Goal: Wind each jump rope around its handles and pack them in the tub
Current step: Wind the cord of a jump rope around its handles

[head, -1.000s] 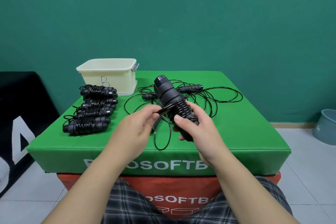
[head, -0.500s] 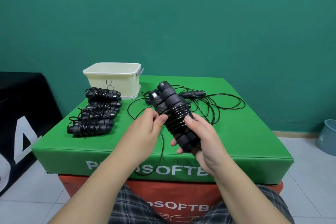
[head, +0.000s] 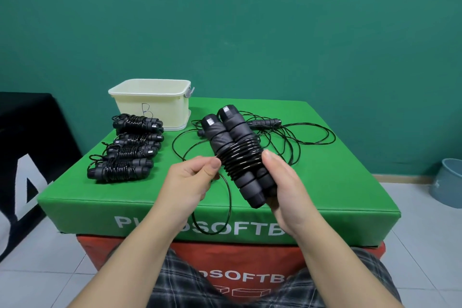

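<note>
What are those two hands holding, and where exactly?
The right hand grips the paired jump rope handles at their lower end; the left hand pinches the loose cord beside the coils.

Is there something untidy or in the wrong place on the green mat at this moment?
Only one thing: a loose jump rope lies tangled on the green mat, behind the pair of handles being wound. The four wound ropes lie in a neat row outside the tub.

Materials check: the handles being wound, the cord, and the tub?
Handles: matte dark grey, likely foam or soft rubber sleeves; no glare, faint creases. Cord: glossy black, probably plastic-coated; bright highlights on the coils. Tub: cream, smooth moulded plastic by its rolled rim; hand-marked "B".
</note>
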The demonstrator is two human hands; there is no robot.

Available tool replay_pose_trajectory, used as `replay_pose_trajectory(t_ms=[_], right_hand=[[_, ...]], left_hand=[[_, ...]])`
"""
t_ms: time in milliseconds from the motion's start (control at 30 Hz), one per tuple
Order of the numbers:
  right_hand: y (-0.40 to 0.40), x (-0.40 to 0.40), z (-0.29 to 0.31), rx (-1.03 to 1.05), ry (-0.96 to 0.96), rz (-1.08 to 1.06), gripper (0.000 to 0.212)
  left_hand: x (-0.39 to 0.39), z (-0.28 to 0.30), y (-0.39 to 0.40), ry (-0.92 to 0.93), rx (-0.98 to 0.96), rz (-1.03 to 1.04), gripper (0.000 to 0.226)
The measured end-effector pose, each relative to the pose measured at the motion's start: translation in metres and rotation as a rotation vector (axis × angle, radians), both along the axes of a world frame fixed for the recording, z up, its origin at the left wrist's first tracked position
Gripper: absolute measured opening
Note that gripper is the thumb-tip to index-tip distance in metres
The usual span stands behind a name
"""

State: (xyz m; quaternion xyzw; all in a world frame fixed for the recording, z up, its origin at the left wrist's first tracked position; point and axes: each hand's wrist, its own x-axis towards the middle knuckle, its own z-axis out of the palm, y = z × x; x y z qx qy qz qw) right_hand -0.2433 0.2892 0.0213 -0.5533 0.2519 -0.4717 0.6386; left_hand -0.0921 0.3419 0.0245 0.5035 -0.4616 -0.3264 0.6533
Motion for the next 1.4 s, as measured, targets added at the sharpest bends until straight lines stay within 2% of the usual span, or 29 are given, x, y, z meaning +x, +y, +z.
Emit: replay_pose_trajectory(t_ms=[67,167,267,467,600,700,833,900,967,1033,1133,1333,1400], right_hand=[[-0.004,-0.002,-0.002,-0.156,0.080,-0.123,0.034],[-0.006,-0.005,-0.001,-0.405,0.153,-0.282,0.035],[-0.007,-0.006,-0.003,-0.600,0.255,-0.343,0.037],[-0.003,-0.002,-0.010,-0.643,0.386,-0.317,0.028],[0.001,0.002,-0.008,-0.719,0.629,-0.230,0.074],[0.001,0.004,-0.011,-0.722,0.724,-0.226,0.085],[0.000,0.001,-0.011,-0.604,0.605,-0.278,0.074],[0.000,0.000,-0.012,-0.545,0.519,-0.271,0.071],[0.003,-0.001,-0.011,-0.527,0.463,-0.258,0.068],[0.006,-0.001,-0.009,-0.522,0.418,-0.233,0.066],[0.010,0.002,-0.008,-0.479,0.340,-0.174,0.064],[0.011,0.002,-0.006,-0.393,0.249,-0.038,0.054],[0.010,0.002,-0.005,-0.370,0.250,-0.004,0.050]], left_hand=[[0.000,-0.001,0.001,0.033,0.023,0.037,0.020],[-0.002,0.001,0.002,-0.011,0.018,0.106,0.025],[-0.006,0.004,0.003,-0.060,0.000,0.153,0.023],[-0.010,0.007,0.005,-0.079,-0.046,0.199,0.012],[-0.008,0.003,0.004,-0.143,-0.058,0.192,0.012],[-0.009,-0.001,0.003,-0.154,-0.087,0.139,0.009],[-0.005,-0.004,0.005,-0.300,-0.156,0.038,0.009],[0.000,-0.006,0.004,-0.451,-0.177,0.033,0.015],[0.004,-0.009,0.003,-0.492,-0.151,0.055,0.016],[0.006,-0.012,0.000,-0.440,-0.101,0.099,0.010],[0.010,-0.019,-0.006,-0.431,-0.034,0.137,0.026],[0.008,-0.018,-0.009,-0.132,0.070,-0.101,0.045],[0.009,-0.017,-0.009,-0.111,0.067,-0.048,0.060]])
